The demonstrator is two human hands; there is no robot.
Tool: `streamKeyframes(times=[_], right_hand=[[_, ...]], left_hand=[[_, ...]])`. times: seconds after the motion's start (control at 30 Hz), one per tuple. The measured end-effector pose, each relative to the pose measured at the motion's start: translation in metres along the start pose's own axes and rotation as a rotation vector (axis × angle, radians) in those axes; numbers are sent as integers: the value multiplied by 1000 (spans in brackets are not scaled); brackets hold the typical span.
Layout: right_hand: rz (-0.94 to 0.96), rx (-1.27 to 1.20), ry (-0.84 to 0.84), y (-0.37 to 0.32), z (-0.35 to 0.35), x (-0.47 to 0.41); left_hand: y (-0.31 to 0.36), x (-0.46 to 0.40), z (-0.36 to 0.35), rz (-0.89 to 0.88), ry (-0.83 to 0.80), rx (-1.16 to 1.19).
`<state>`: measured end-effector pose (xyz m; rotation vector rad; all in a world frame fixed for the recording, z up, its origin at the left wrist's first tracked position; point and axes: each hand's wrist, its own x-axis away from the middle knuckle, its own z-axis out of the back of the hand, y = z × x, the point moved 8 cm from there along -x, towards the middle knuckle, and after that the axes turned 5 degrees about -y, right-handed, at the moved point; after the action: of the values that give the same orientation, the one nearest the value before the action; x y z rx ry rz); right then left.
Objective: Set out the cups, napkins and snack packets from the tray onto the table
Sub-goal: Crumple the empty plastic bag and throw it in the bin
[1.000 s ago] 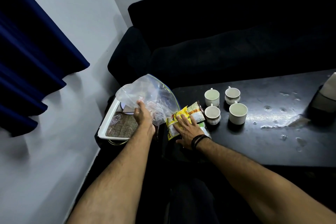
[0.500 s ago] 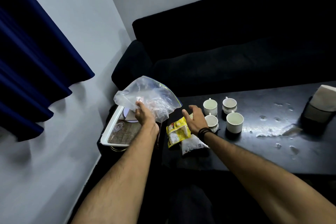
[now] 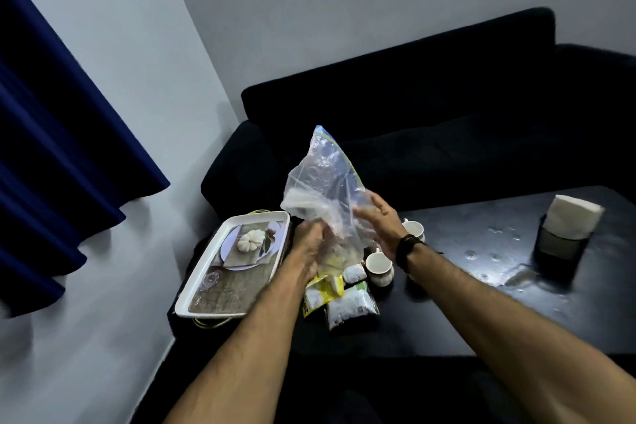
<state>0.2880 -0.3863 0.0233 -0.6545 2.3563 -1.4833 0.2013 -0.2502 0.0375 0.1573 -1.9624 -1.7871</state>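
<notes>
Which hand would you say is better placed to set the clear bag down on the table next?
Probably the left hand: it grips the clear bag at its bunched bottom, while the right hand lies open against the bag's side, nearer the table.

We count one tray (image 3: pixel 206 260), one clear bag (image 3: pixel 321 189), two cups (image 3: pixel 378 265) (image 3: pixel 414 229) that we can see, three packets (image 3: pixel 323 293) (image 3: pixel 351 308) (image 3: pixel 354 274), one napkin stack (image 3: pixel 573 218) and two hands (image 3: pixel 309 246) (image 3: pixel 382 224).
</notes>
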Motion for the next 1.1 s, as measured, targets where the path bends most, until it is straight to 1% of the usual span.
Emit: streamKeyframes(times=[0.1,0.17,0.23,0.27,0.3,0.33,0.37,0.43,0.5,0.57,0.6,0.63,0.67,0.73,0.77,0.8,0.9,0.93,1.03,1.1], right_hand=[[19,230,25,-9,10,14],[11,412,39,-16,18,20],[-44,672,71,-24,27,21],[-64,811,93,-29,31,21],[-70,889,111,-35,36,23],[-63,902,127,-41,39,26],[-42,838,143,-47,43,32],[-8,585,136,-53,51,46],[24,364,105,-58,62,57],[31,145,83,-65,78,69],[35,84,42,-68,84,74],[47,82,-12,-72,91,81],[60,159,-77,-76,96,88],[79,400,-170,-82,102,105],[87,518,-162,-84,105,110],[93,600,-101,-88,114,114],[171,645,154,-112,149,129],[197,660,216,-119,161,136],[216,699,328,-129,194,162],[183,771,416,-130,222,184]], left_hand=[[17,3,-37,-187,-78,63],[27,6,-65,-295,-165,-15],[30,9,-89,-326,-233,-127],[29,10,-95,-322,-236,-169],[30,11,-100,-322,-222,-199],[31,11,-104,-321,-205,-216],[31,10,-108,-316,-199,-227],[31,7,-115,-308,-161,-269],[31,2,-115,-309,-27,-346],[28,0,-116,-270,82,-309],[26,-1,-120,-250,90,-269],[25,0,-129,-234,62,-245],[25,2,-141,-233,7,-236],[23,10,-174,-236,-168,-234],[21,15,-191,-228,-255,-227],[18,22,-208,-218,-334,-216],[13,43,-254,-217,-469,-210],[11,49,-267,-207,-506,-216],[-3,70,-303,-157,-669,-292],[-16,85,-322,-164,-771,-362]])
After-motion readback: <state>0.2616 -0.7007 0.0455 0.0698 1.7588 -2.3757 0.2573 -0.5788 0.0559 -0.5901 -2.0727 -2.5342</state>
